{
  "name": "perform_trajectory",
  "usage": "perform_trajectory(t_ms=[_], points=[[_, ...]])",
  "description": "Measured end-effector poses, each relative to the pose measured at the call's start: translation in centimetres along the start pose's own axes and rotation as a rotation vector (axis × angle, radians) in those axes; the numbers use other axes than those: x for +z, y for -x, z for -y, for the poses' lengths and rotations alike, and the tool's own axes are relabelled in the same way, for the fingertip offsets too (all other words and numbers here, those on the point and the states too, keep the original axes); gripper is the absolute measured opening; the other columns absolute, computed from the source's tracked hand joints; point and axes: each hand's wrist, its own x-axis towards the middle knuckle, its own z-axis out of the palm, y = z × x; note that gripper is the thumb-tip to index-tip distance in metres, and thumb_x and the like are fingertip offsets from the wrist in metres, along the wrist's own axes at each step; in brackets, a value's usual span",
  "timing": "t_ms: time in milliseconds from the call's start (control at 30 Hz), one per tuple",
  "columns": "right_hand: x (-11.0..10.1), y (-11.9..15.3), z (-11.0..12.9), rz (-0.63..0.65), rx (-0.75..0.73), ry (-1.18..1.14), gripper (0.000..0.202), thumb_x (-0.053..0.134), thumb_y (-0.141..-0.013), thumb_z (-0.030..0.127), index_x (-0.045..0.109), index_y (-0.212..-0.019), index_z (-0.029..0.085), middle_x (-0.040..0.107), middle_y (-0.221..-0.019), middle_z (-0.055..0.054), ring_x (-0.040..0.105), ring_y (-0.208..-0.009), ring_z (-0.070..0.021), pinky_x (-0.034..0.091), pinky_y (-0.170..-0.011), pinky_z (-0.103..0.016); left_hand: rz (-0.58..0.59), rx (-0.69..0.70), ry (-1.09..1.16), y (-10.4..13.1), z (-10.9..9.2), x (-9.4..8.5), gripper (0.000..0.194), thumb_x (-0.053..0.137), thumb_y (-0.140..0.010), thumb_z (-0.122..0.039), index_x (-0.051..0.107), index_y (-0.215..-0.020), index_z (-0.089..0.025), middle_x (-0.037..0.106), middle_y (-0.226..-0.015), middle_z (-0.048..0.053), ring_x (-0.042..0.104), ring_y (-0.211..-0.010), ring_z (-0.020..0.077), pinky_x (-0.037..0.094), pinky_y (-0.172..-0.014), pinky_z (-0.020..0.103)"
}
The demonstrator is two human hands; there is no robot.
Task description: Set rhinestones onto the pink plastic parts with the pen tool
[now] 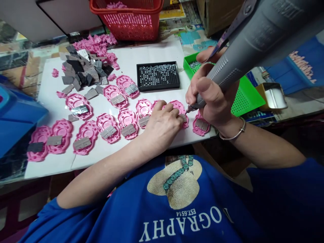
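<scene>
My right hand (212,92) is wrapped round a grey electric screwdriver (235,57), tilted with its tip down. That tip meets the metal plate on a pink plastic part (177,106) near the board's front edge. My left hand (164,123) lies over the neighbouring pink parts just left of the tip, fingers bent and fingertips hidden, so what it grips cannot be made out. Several more pink parts, each with a grey plate (128,130), lie in rows to the left, and another pink part (201,125) sits right of the tip.
Behind the hands stands a black tray (158,87) of screws. A green tray (244,96) is at the right, a red basket (126,25) at the back. Loose plates (87,72) and pink pieces (95,44) are heaped back left. Blue bins (19,114) flank the white board (58,165).
</scene>
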Motion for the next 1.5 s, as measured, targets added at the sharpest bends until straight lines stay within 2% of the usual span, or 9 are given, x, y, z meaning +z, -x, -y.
perform_trajectory(t_ms=[167,367,467,567,733,900,1033,1300,1500], points=[[-0.1,0.0,-0.2,-0.009,0.02,-0.039,0.033,0.077,-0.073,0.046,0.063,-0.101,0.038,0.054,-0.062,0.006,0.047,-0.045,-0.0159,0.049,-0.05,-0.037,0.036,0.002,0.045,-0.2,0.0,-0.1,0.019,0.052,-0.095,-0.013,0.068,-0.084,-0.016,0.067,-0.081,0.007,0.056,-0.085,0.0245,0.039,-0.08,0.041],[-0.3,0.2,-1.1,0.015,0.062,0.011,0.025,0.08,-0.068,0.043,0.061,-0.083,0.037,0.048,-0.057,0.007,0.039,-0.04,-0.0153,0.049,-0.05,-0.039,0.027,0.025,0.143,-0.3,0.2,0.4,0.021,0.052,-0.093,-0.009,0.069,-0.083,-0.015,0.066,-0.081,0.009,0.053,-0.083,0.0238,0.036,-0.076,0.039],[-0.5,0.3,-1.3,0.075,0.066,-0.04,0.027,0.079,-0.069,0.046,0.064,-0.091,0.039,0.051,-0.057,0.007,0.043,-0.04,-0.0164,0.049,-0.05,-0.039,0.016,0.046,0.154,-0.1,0.5,0.8,0.02,0.052,-0.094,-0.011,0.069,-0.083,-0.014,0.066,-0.081,0.009,0.052,-0.082,0.0226,0.035,-0.075,0.038],[-0.5,-0.2,-0.3,0.128,0.024,-0.106,0.035,0.079,-0.072,0.039,0.066,-0.105,0.039,0.055,-0.061,0.008,0.048,-0.042,-0.0149,0.046,-0.047,-0.034,0.03,0.064,0.146,0.0,0.7,0.8,0.019,0.053,-0.094,-0.012,0.068,-0.082,-0.014,0.065,-0.083,0.008,0.051,-0.081,0.0219,0.036,-0.076,0.038],[-1.9,-3.2,2.1,-0.018,-0.11,0.005,0.028,0.077,-0.079,0.042,0.064,-0.101,0.033,0.05,-0.058,0.008,0.043,-0.041,-0.0114,0.037,-0.042,-0.03,-0.02,0.102,0.14,-0.2,0.8,0.7,0.013,0.057,-0.093,-0.013,0.068,-0.085,-0.014,0.065,-0.082,0.007,0.052,-0.079,0.0224,0.038,-0.078,0.038],[-5.6,-5.8,1.3,-0.184,-0.129,0.189,0.034,0.079,-0.074,0.051,0.062,-0.098,0.034,0.05,-0.054,0.009,0.044,-0.041,-0.0122,0.032,-0.04,-0.03,-0.065,0.109,0.096,-0.4,0.4,0.8,0.012,0.058,-0.092,-0.012,0.07,-0.091,-0.014,0.067,-0.086,0.007,0.054,-0.08,0.0235,0.039,-0.077,0.039],[-7.3,-5.5,-0.3,-0.201,-0.06,0.228,0.035,0.079,-0.072,0.053,0.06,-0.096,0.035,0.05,-0.054,0.01,0.044,-0.041,-0.0124,0.031,-0.04,-0.031,-0.026,0.098,0.04,-0.3,-0.1,0.4,0.013,0.059,-0.091,-0.012,0.069,-0.099,-0.013,0.068,-0.09,0.009,0.055,-0.082,0.0249,0.039,-0.077,0.04],[-7.6,-4.3,-1.2,-0.18,-0.071,0.187,0.031,0.079,-0.075,0.047,0.061,-0.099,0.035,0.051,-0.053,0.01,0.044,-0.04,-0.0125,0.038,-0.045,-0.033,-0.009,0.089,0.035,-0.3,-0.4,0.3,0.017,0.057,-0.089,-0.009,0.069,-0.101,-0.011,0.068,-0.088,0.01,0.054,-0.079,0.0251,0.04,-0.074,0.039],[-8.1,-4.5,-2.0,-0.222,-0.07,0.246,0.039,0.077,-0.071,0.059,0.057,-0.095,0.036,0.049,-0.052,0.01,0.042,-0.039,-0.0129,0.039,-0.044,-0.033,-0.008,0.07,0.044,-0.1,-0.6,0.3,0.019,0.055,-0.089,-0.008,0.069,-0.102,-0.011,0.068,-0.092,0.011,0.055,-0.081,0.0256,0.041,-0.076,0.04]])
